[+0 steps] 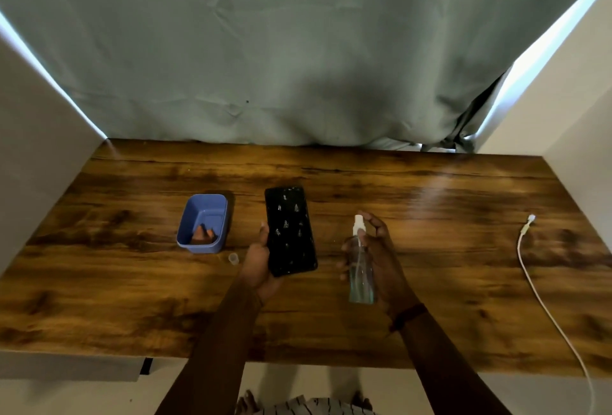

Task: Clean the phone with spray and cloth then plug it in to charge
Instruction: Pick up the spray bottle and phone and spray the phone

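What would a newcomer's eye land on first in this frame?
The black phone, speckled with pale marks, held in the left hand at centre, and the clear spray bottle gripped in the right hand beside it. A blue tub sits further left; a white charging cable trails along the table at right.

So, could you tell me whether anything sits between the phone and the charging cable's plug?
Yes: the right hand, gripping the spray bottle, is between the phone, held in the left hand, and the cable plug. Nothing else visible lies between them.
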